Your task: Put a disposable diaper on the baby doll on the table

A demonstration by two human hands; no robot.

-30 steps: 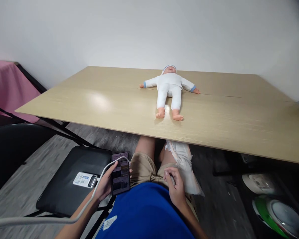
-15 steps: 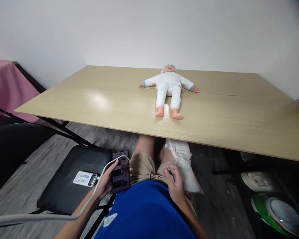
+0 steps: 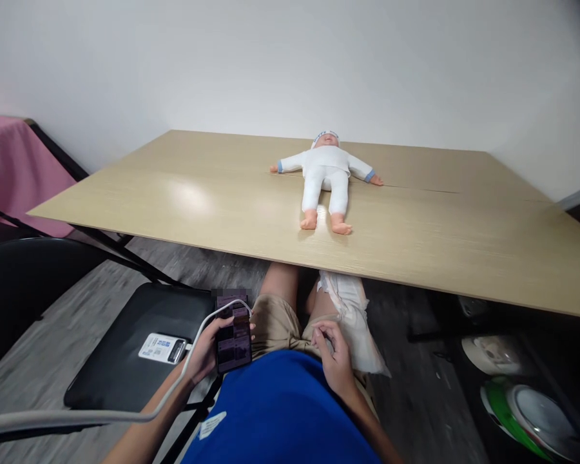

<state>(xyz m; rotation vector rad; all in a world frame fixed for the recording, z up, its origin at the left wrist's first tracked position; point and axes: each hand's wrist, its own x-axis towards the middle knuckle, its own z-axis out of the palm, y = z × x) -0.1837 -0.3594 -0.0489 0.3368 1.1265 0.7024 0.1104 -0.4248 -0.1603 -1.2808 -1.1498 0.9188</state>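
Observation:
My left hand [image 3: 204, 353] is wrapped round a dark phone [image 3: 232, 334] with a lit screen, held above my lap. A white cable [image 3: 125, 412] runs from the phone past my forearm. My right hand [image 3: 335, 358] rests on my thigh with its fingers curled loosely, touching a white diaper [image 3: 355, 320] that lies across my right leg. On the wooden table [image 3: 464, 238] in front of me a baby doll [image 3: 327, 177] in white clothes lies on its back, arms spread.
A black chair [image 3: 125, 361] at my left carries a white power bank [image 3: 163, 348]. Another black chair [image 3: 24, 283] stands further left, beside a pink-covered table [image 3: 9, 167]. Green and white bowls [image 3: 531, 412] sit on the floor at the right.
The view has shifted slightly; both hands and the phone have drifted a little to the left in view. The doll lies unmoved.

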